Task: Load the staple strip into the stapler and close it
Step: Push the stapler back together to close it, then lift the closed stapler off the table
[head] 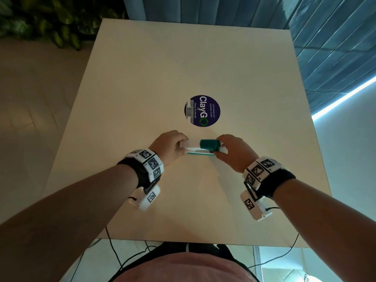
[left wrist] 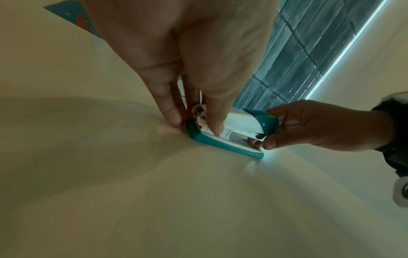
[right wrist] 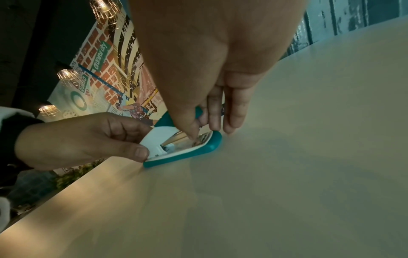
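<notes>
A teal and white stapler (head: 203, 148) lies sideways on the beige table (head: 142, 78), just near of the middle. My left hand (head: 183, 146) pinches its white rear end, thumb on the near side and fingers (left wrist: 170, 115) behind it, touching the table. My right hand (head: 218, 149) grips the teal front cap (left wrist: 267, 122) between thumb and fingers (right wrist: 234, 113). The top arm (right wrist: 159, 137) sits low over the teal base (right wrist: 198, 151), with a gap at the front where shiny metal shows. I cannot pick out a staple strip in any view.
A round dark blue sticker (head: 202, 110) lies on the table just beyond the stapler. Blue panelled upholstery (head: 305, 27) runs behind and to the right of the table, with plants (head: 50, 23) at the far left. Thin black cables (head: 114, 253) hang past the near edge.
</notes>
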### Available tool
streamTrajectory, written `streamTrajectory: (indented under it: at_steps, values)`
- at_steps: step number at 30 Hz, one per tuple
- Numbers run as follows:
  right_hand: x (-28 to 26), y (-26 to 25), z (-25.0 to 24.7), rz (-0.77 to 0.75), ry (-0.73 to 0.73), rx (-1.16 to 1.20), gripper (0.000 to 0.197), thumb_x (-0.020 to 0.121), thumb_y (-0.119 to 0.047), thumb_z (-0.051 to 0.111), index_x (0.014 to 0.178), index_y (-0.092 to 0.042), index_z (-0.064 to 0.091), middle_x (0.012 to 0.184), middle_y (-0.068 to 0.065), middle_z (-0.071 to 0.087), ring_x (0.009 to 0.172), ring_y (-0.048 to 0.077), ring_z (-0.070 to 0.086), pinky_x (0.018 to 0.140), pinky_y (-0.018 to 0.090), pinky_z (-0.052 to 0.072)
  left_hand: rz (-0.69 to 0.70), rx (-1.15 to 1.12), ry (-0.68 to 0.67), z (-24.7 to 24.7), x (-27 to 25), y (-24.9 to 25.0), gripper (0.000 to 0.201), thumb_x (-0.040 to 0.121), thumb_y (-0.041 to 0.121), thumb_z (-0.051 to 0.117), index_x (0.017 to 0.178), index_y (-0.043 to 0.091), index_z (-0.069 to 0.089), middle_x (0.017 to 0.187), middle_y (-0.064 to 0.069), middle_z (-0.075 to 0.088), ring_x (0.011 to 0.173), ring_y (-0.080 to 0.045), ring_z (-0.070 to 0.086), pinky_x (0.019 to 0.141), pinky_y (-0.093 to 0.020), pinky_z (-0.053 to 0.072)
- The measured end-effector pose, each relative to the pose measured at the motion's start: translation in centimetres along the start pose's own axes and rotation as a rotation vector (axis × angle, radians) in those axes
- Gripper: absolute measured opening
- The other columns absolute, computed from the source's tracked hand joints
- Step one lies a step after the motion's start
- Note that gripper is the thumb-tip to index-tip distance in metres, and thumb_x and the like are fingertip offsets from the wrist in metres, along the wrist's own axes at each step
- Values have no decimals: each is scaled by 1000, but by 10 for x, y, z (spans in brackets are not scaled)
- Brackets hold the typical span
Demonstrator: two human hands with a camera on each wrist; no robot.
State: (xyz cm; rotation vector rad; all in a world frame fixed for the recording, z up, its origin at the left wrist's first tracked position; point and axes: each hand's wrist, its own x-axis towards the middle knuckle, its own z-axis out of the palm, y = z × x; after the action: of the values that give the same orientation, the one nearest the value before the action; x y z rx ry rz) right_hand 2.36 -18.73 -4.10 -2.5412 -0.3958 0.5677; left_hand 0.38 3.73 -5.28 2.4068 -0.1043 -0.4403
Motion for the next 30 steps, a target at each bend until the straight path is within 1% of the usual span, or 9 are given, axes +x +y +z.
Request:
streamTrajectory:
  at_steps: [5, 9, 14, 19, 21, 23, 25, 28, 30]
  values:
    - [6, -7, -5, 9, 18, 31, 28, 82, -20, 64, 107, -12, 57, 107, 9, 64, 94, 25, 60, 83, 37, 51, 61, 32, -22, -7, 6, -1, 33, 81, 19, 64, 111, 7, 57, 103, -14, 60, 92, -30, 59, 87, -49, 51]
    - [24, -18, -22, 22, 59, 54, 24, 82, -18, 63, 104, -11, 58, 105, 9, 66, 86, 21, 58, 73, 29, 46, 87, 43, 16, -24, 18, 2, 30, 81, 19, 64, 108, 8, 58, 102, -15, 61, 91, -30, 60, 86, -48, 51]
    - [51, -22, -36, 22, 70, 100, 26, 81, -14, 63, 106, -10, 58, 109, 12, 67, 89, 23, 61, 73, 28, 47, 66, 51, 21, -38, 39, 3, 30, 80, 18, 65, 108, 8, 59, 102, -15, 63, 93, -30, 60, 88, -47, 51]
    - [64, -15, -34, 24, 12, 87, 32, 81, -15, 63, 111, -13, 56, 114, 10, 64, 94, 23, 63, 83, 34, 55, 43, 59, -7, -35, 54, -2, 32, 80, 17, 65, 109, 6, 59, 98, -17, 60, 89, -33, 59, 86, -49, 51]
    - [67, -11, -34, 14, -5, 79, 35, 80, -17, 66, 113, -11, 55, 114, 10, 63, 96, 23, 61, 83, 33, 54, 40, 72, -25, -35, 57, -3, 32, 80, 17, 65, 110, 6, 59, 99, -18, 60, 89, -33, 59, 85, -49, 51]
    - [73, -8, -36, -7, -16, 63, 39, 77, -19, 71, 111, -10, 55, 111, 10, 64, 93, 21, 59, 79, 28, 49, 39, 76, -19, -36, 63, -3, 34, 80, 17, 65, 111, 6, 58, 101, -18, 60, 90, -33, 58, 85, -47, 50]
    - [81, -6, -37, -14, -22, 46, 43, 73, -18, 75, 110, -10, 55, 109, 9, 64, 90, 19, 57, 78, 27, 47, 36, 96, -11, -37, 70, -2, 36, 80, 18, 65, 113, 6, 58, 102, -18, 60, 91, -33, 58, 84, -44, 49]
    - [94, -3, -39, -10, 7, 35, 41, 74, -15, 74, 108, -8, 54, 109, 11, 64, 94, 24, 60, 77, 27, 47, 24, 125, -17, -39, 83, 1, 38, 80, 20, 65, 116, 9, 58, 101, -18, 60, 91, -32, 57, 80, -36, 43]
    - [105, 0, -45, 4, 27, 39, 41, 74, -14, 74, 109, -7, 54, 109, 12, 64, 97, 26, 61, 75, 26, 43, 22, 128, -18, -45, 95, 6, 36, 80, 19, 65, 114, 7, 59, 101, -18, 60, 91, -32, 57, 79, -35, 42]
